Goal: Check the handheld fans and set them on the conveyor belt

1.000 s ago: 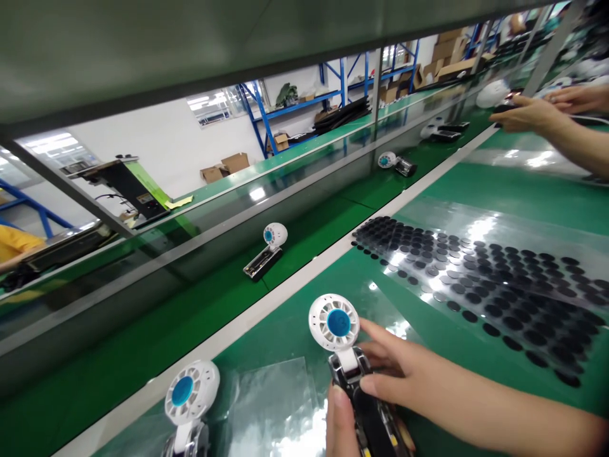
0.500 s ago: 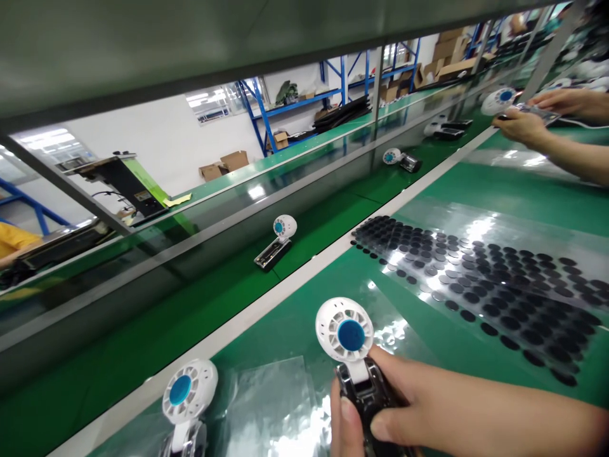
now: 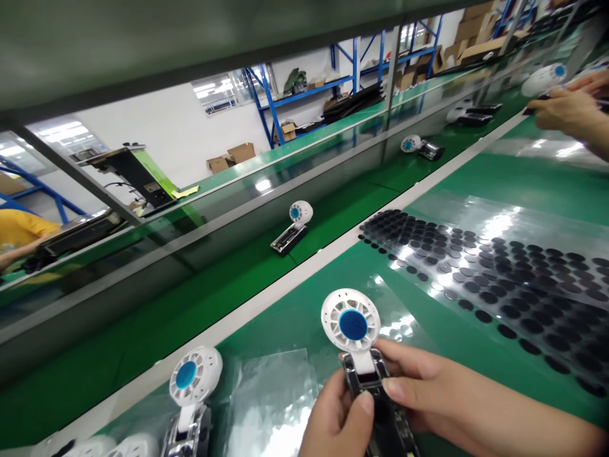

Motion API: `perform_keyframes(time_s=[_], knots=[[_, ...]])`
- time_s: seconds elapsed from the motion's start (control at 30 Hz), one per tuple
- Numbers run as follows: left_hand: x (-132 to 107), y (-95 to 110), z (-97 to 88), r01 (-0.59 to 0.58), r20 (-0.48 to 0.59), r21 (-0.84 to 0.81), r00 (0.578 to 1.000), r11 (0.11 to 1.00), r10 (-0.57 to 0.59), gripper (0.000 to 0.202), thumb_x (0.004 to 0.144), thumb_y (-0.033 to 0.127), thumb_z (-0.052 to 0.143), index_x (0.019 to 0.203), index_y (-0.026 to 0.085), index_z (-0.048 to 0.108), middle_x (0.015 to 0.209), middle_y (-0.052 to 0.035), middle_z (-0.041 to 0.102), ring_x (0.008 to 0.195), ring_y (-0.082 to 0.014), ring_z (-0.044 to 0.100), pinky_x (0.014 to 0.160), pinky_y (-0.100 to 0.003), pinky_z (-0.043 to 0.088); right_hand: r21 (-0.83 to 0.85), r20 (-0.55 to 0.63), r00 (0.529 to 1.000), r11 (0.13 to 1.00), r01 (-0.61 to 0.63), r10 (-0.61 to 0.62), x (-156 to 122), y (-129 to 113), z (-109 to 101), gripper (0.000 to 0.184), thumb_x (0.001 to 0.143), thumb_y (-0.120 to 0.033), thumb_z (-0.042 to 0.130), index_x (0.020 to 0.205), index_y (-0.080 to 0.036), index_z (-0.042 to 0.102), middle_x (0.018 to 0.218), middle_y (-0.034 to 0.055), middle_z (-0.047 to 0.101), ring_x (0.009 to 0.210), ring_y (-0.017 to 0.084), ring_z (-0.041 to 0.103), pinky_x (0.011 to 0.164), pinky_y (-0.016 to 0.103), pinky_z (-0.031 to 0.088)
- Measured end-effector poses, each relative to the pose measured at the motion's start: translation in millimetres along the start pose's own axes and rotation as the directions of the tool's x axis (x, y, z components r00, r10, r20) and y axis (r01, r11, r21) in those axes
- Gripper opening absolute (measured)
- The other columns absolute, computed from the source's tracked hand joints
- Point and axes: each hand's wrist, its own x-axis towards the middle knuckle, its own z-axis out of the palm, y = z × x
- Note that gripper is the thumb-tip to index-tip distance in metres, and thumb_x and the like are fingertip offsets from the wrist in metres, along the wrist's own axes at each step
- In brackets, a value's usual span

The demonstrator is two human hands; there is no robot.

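A small handheld fan point(image 3: 351, 320) with a round white head, a blue disc at its centre and a dark glossy handle is held up in front of me. My left hand point(image 3: 335, 419) grips the handle from the left, thumb on its face. From the right, my right hand point(image 3: 419, 387) wraps the same handle just below the head, its thumb pressed on the front. The lower end of the handle runs out of the frame. Another fan point(image 3: 195, 381) like it stands on the bench to the left, apart from both hands.
A clear plastic sheet point(image 3: 271, 393) lies beside the left fan. Sheets with black round stickers point(image 3: 495, 266) cover the right bench. Beyond the pale edge strip, a green conveyor point(image 3: 228, 279) carries several fans point(image 3: 299, 216). A co-worker's hands point(image 3: 566, 108) hold another fan at upper right.
My left hand has come further into view around the handle of the held fan. The view has shifted slightly, showing more white fan heads at lower left.
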Motion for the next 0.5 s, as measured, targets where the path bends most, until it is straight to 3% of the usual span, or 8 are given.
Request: perform_keyframes(time_s=[0.13,0.33,0.5], knots=[[-5,24,-5.1,0.059,0.149,0.234,0.984,0.97,-0.095,0.049,0.07,0.037,0.065,0.109,0.009,0.055,0.103,-0.0133,0.066,0.095,-0.0248,0.061,0.088,-0.037,0.043,-0.119,0.017,0.997,0.99,-0.078,0.08,-1,-4,-1,0.045,0.085,-0.025,0.056,0.128,-0.028,0.043,0.113,0.0051,0.055,0.102,0.02,0.054,0.086,0.037,0.043],[-12,41,-3.3,0.034,0.112,0.578,0.986,0.816,-0.12,0.039,0.073,0.026,0.056,0.111,0.017,0.053,0.105,-0.0102,0.064,0.097,-0.0262,0.06,0.085,-0.039,0.046,-0.263,-0.011,0.992,0.957,-0.121,0.122,-2,-9,2,0.045,0.087,-0.024,0.052,0.13,-0.029,0.041,0.115,0.0029,0.057,0.106,0.019,0.052,0.086,0.032,0.044],[-11,50,4.5,0.06,0.094,0.687,0.981,0.724,-0.171,0.045,0.07,0.016,0.055,0.115,0.019,0.051,0.101,-0.0079,0.064,0.092,-0.0243,0.06,0.084,-0.041,0.046,-0.388,-0.053,0.998,0.921,-0.033,0.013,-2,2,0,0.048,0.085,-0.019,0.053,0.13,-0.028,0.041,0.116,0.0013,0.058,0.117,0.02,0.044,0.1,0.034,0.033]])
